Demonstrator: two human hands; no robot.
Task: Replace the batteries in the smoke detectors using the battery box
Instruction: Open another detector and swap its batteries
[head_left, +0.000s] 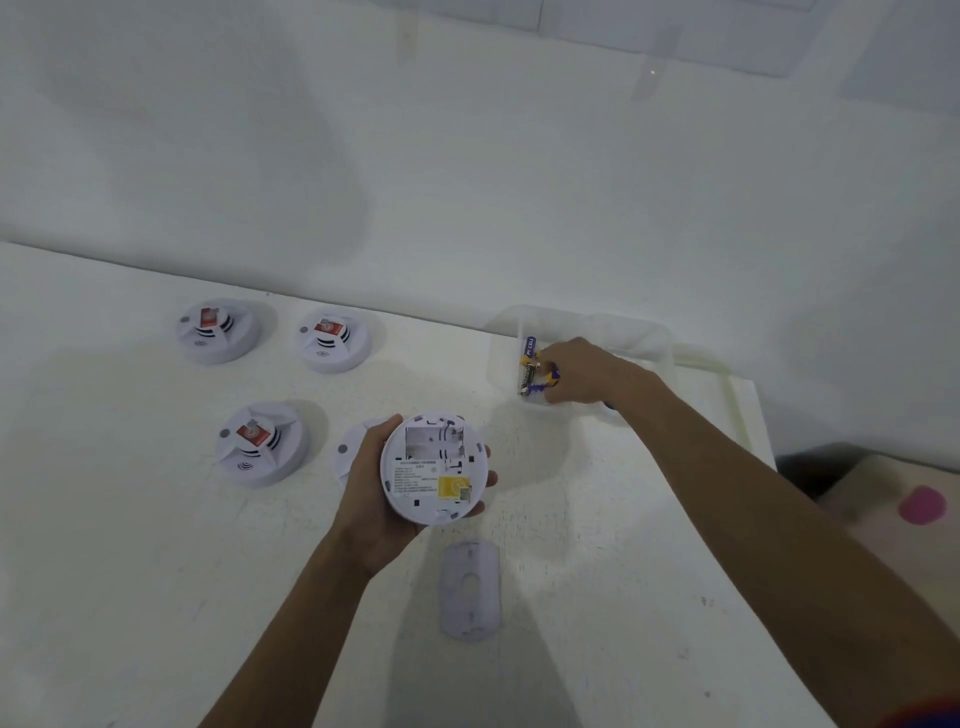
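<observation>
The job looks early. The left hand (374, 483) grips a round white plastic smoke detector (434, 467) turned underside up, fingers wrapped round its rim, and its open battery bay (434, 441) appears empty, so old cells seem to be out and new ones not yet in. The flat grey-white oval cover plate (470, 590) lies on the white table (130, 545) just nearer the person than that hand.

The hands are well apart. The right hand (587, 371) reaches into the clear plastic battery box (644, 332), forward and to the right of the left hand, its fingers curled round purple-and-yellow batteries (529, 358) — how many it holds is hard to tell.

Three more white round detectors with red stickers (260, 441) sit face-up to the left of the left hand, apparently untouched — most of the task remains. A further white piece lies partly hidden behind the left hand.
</observation>
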